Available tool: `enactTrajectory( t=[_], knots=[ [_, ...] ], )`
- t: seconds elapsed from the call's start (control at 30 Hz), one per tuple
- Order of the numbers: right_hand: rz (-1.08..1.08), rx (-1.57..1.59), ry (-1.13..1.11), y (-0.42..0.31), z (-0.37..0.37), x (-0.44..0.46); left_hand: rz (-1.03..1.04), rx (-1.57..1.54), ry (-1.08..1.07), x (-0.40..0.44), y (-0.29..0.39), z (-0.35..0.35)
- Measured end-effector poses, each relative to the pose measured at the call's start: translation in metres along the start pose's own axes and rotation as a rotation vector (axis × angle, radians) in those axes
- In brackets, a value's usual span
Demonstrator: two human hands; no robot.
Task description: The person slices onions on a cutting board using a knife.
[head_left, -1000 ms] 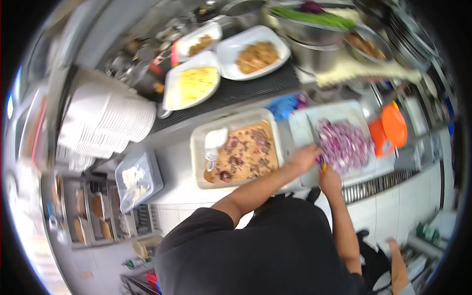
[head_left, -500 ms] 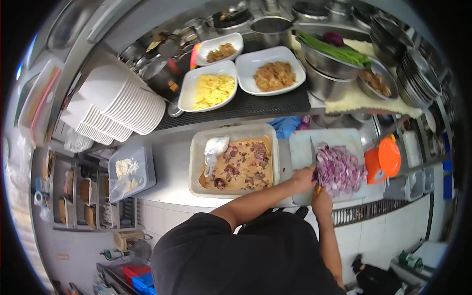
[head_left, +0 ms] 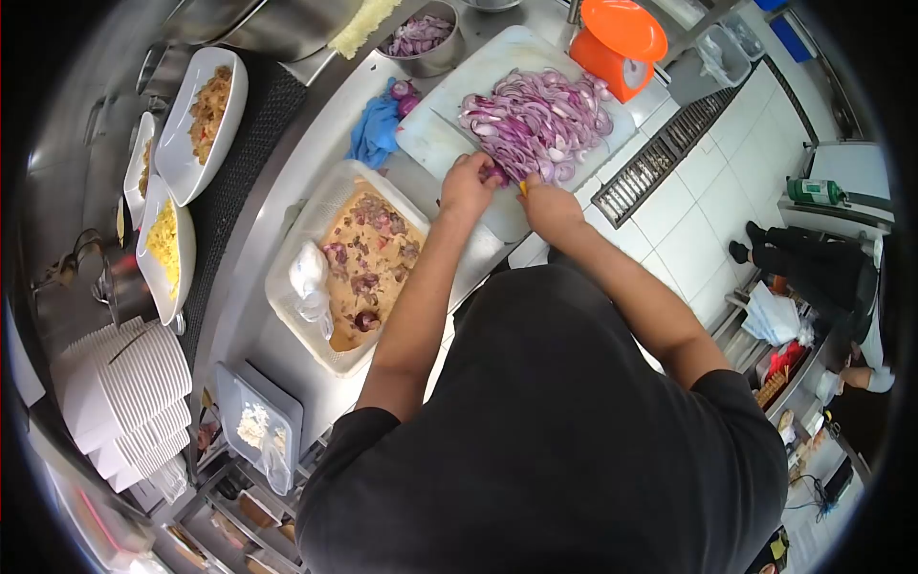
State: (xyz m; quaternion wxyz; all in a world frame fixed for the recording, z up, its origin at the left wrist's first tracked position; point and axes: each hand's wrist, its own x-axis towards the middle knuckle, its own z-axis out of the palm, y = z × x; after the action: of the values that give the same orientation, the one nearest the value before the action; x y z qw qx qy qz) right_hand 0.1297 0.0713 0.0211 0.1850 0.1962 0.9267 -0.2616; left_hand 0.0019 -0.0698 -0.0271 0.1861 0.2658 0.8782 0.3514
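My left hand (head_left: 468,186) is closed on a piece of red onion (head_left: 494,175) at the near edge of the white cutting board (head_left: 435,143). Just to its right, my right hand (head_left: 552,212) wraps round the yellow handle of a knife (head_left: 456,128), whose blade points up and left across the board. A heap of sliced red onion (head_left: 540,120) lies beyond both hands. Left of the board are a blue cloth (head_left: 374,126) and small whole onions (head_left: 405,98). A metal pot (head_left: 426,43) of sliced onion stands behind.
An orange scale (head_left: 613,57) stands at the board's far right corner. A basket (head_left: 294,220) with brown liquid and a white bag is at the left. Dishes of food (head_left: 177,158) and stacked white bowls (head_left: 124,383) stand farther left. Another person (head_left: 822,277) is at the right.
The view has turned, so the counter now runs diagonally and the board appears higher. The pot of sliced onion has come into view. Both hands remain at the board, holding onion and knife.
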Motion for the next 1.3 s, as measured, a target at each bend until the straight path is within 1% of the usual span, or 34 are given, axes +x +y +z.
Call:
enactTrajectory(
  t=[0.03, 0.13, 0.23, 0.33, 0.43, 0.57, 0.63, 0.73, 0.83, 0.93, 1.03, 1.13, 1.23, 1.3],
  knots=[
    [0.011, 0.019, 0.007, 0.001, 0.004, 0.004, -0.007, -0.021, -0.012, 0.0, 0.001, -0.002],
    [-0.075, -0.015, -0.011, 0.001, -0.014, 0.005, 0.051, 0.008, -0.024, 0.002, -0.007, -0.002],
    [-0.072, -0.063, -0.019, -0.007, -0.033, -0.009, 0.061, 0.022, -0.054, 0.005, -0.009, -0.003],
    [-0.058, -0.019, 0.048, 0.0, -0.002, -0.004, 0.028, -0.006, -0.057, 0.005, -0.009, -0.003],
    [-0.076, 0.016, 0.059, 0.007, 0.018, 0.016, 0.01, -0.05, -0.062, 0.004, -0.008, -0.004],
    [-0.084, -0.055, 0.031, -0.008, -0.019, 0.001, 0.03, -0.045, -0.022, 0.006, -0.008, -0.002],
    [-0.091, -0.06, 0.027, -0.008, -0.017, -0.009, 0.004, -0.06, -0.028, 0.001, -0.006, -0.003],
    [0.003, -0.016, 0.037, -0.005, 0.019, 0.01, 0.032, -0.073, -0.014, 0.001, -0.011, -0.002],
    [-0.078, -0.022, 0.02, -0.007, -0.001, 0.008, 0.031, -0.047, -0.021, 0.0, -0.011, -0.004],
    [-0.081, -0.088, 0.012, -0.014, -0.022, -0.003, -0.002, -0.094, -0.038, 0.001, -0.009, -0.005],
    [0.001, -0.048, 0.026, -0.013, -0.002, -0.004, 0.012, -0.127, -0.029, 0.002, -0.015, -0.001],
    [-0.017, -0.016, 0.035, -0.008, 0.011, 0.006, 0.025, -0.14, -0.019, 0.002, -0.015, -0.001],
    [-0.085, -0.084, 0.028, -0.012, -0.01, 0.003, 0.027, -0.105, -0.014, 0.002, -0.015, 0.0],
    [-0.065, -0.076, 0.007, -0.016, -0.021, -0.007, 0.025, -0.095, -0.022, 0.001, -0.008, -0.004]
  ],
)
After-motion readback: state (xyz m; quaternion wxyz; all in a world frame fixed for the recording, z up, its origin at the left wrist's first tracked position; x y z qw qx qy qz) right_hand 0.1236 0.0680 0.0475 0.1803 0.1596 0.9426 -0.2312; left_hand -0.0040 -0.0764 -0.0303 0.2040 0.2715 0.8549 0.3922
